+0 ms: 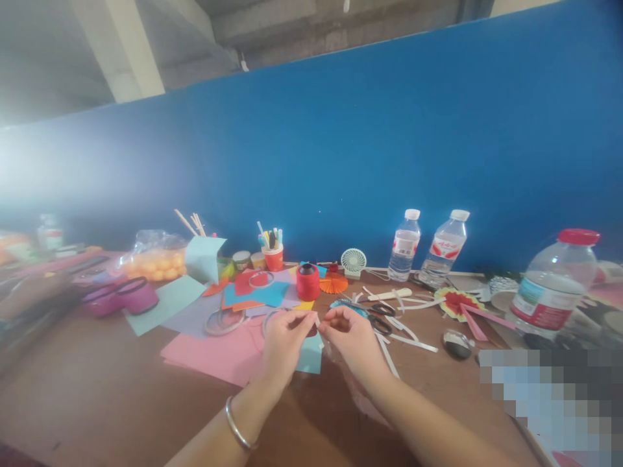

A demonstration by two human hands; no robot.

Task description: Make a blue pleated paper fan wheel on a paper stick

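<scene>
My left hand [288, 342] and my right hand [354, 340] meet above the front of the table, thumbs and fingertips pinched together. Between them shows the tip of a small white strip [317, 320], mostly covered by the fingers; its material is hard to make out. Beneath the left hand lie pink paper sheets [209, 357] and a light blue sheet [311, 358]. Just beyond the hands stands a red thread spool [308, 285]. Black-handled scissors [380, 324] lie right of the right hand among several white paper strips [413, 342]. A clear, pinkish sheet hangs below the right hand.
Two water bottles [405, 250] and a larger red-capped bottle [555, 292] stand to the right. A cutter [389, 295], a small fan [353, 261] and a red cup of pens [274, 258] are behind. Purple tape rolls [136, 296] and a bag of orange balls [153, 263] sit left.
</scene>
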